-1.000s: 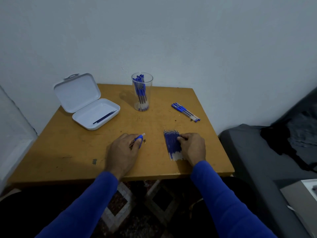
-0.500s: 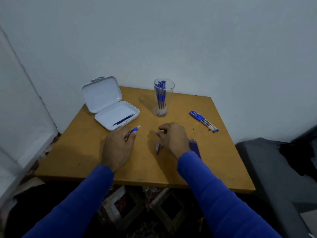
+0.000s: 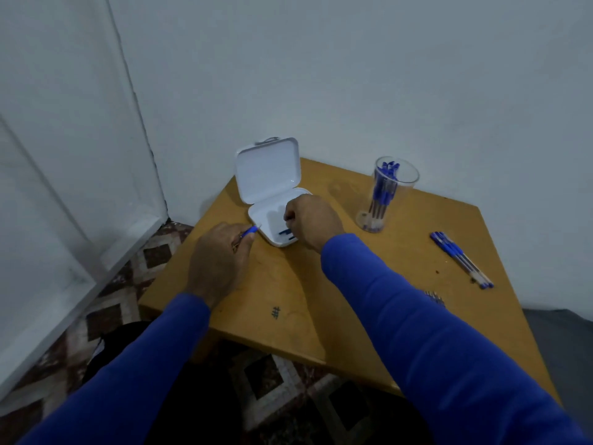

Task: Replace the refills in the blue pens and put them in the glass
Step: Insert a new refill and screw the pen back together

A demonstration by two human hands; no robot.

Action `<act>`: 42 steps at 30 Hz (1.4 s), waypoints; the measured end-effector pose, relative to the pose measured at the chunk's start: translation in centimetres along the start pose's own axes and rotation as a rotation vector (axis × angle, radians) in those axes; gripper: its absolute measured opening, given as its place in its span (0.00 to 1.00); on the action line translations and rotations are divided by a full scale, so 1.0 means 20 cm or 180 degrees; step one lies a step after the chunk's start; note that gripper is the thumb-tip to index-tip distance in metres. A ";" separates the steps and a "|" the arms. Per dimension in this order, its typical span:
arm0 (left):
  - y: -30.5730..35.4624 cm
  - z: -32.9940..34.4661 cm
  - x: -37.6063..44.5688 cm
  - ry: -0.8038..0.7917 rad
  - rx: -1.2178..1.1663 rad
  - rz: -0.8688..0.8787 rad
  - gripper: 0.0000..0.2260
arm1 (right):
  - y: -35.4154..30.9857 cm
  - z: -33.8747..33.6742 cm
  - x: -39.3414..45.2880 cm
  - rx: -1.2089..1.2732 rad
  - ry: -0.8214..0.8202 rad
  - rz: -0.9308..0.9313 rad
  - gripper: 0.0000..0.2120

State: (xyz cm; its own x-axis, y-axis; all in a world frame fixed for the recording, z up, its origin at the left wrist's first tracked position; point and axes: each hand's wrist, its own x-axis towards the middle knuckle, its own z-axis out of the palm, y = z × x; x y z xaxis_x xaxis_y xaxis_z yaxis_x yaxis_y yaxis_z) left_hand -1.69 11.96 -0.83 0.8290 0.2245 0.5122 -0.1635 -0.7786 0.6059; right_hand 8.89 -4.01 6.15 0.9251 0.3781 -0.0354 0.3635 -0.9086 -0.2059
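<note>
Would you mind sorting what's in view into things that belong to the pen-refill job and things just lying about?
Job: pen in left hand; right hand over white case; glass; loose pens; refills.

Lying about: table; tiled floor; grey seat.

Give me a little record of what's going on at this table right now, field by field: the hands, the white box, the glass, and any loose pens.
left hand: grips a blue pen beside the box
right hand: over the open white box, fingers curled down into its tray; what they pinch is hidden
box contents: dark blue sticks in the tray
glass: upright, holds several blue pens
loose pens: a few lying together near the table's right edge
refill pile: mostly hidden behind the right sleeve
table: wooden, against the wall
</note>
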 end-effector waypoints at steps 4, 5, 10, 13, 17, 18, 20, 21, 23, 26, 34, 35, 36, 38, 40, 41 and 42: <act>-0.05 -0.02 0.03 -0.0208 0.0242 -0.0103 0.10 | -0.04 0.02 0.11 -0.0269 -0.0446 -0.0150 0.10; -0.06 -0.01 0.03 -0.0250 0.0253 -0.0120 0.11 | -0.04 0.02 0.12 -0.0313 -0.0470 -0.0206 0.10; -0.08 0.00 0.01 -0.0387 0.0295 -0.0262 0.14 | -0.05 0.05 0.16 -0.0493 -0.0613 -0.0536 0.11; -0.09 0.00 0.01 -0.0398 0.0320 -0.0303 0.15 | -0.04 0.05 0.16 -0.0651 -0.0611 -0.0800 0.10; -0.08 -0.01 0.01 -0.0416 0.0297 -0.0348 0.15 | -0.03 0.06 0.14 -0.0734 -0.0546 -0.0977 0.09; -0.08 -0.01 0.01 -0.0420 0.0296 -0.0351 0.15 | -0.03 0.06 0.13 -0.0754 -0.0518 -0.1013 0.09; -0.07 -0.01 0.01 -0.0423 0.0271 -0.0361 0.14 | -0.03 0.05 0.12 -0.0679 -0.0454 -0.1043 0.09; -0.07 -0.01 0.01 -0.0417 0.0260 -0.0349 0.14 | -0.03 0.03 0.10 -0.0600 -0.0415 -0.1036 0.10; -0.07 -0.02 0.00 -0.0403 0.0246 -0.0283 0.13 | -0.03 0.00 0.07 -0.0392 -0.0261 -0.1011 0.11; -0.06 -0.02 0.01 -0.0343 0.0233 -0.0181 0.12 | -0.01 -0.03 0.02 -0.0064 0.0121 -0.1135 0.11; 0.07 0.03 -0.05 -0.0232 -0.0004 0.0177 0.10 | 0.16 -0.11 -0.28 0.2611 0.0040 -0.0649 0.11; 0.10 0.05 -0.07 -0.0217 -0.0079 0.0207 0.10 | 0.20 -0.10 -0.33 0.2902 0.0016 -0.0554 0.11; 0.13 0.06 -0.09 -0.0206 -0.0165 0.0249 0.10 | 0.23 -0.09 -0.38 0.3096 0.0009 -0.0478 0.11; 0.20 0.10 -0.13 -0.0249 -0.0363 0.0359 0.11 | 0.30 -0.05 -0.47 0.3412 0.0053 -0.0316 0.09; 0.27 0.13 -0.17 -0.0400 -0.0447 0.0422 0.10 | 0.35 -0.03 -0.55 0.3624 0.0249 -0.0100 0.06; 0.30 0.15 -0.19 -0.0493 -0.0423 0.0404 0.10 | 0.37 -0.01 -0.59 0.3708 0.0376 0.0031 0.04; 0.34 0.17 -0.20 -0.0587 -0.0377 0.0367 0.11 | 0.38 0.00 -0.63 0.3800 0.0489 0.0147 0.03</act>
State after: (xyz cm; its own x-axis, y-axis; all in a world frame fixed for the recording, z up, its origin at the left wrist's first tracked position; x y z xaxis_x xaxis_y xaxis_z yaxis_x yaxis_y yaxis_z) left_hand -4.33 3.87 -0.88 0.8831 0.0187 0.4689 -0.3153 -0.7164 0.6224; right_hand -0.01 -15.80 5.08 0.9675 0.2506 0.0335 0.0737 -0.1528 -0.9855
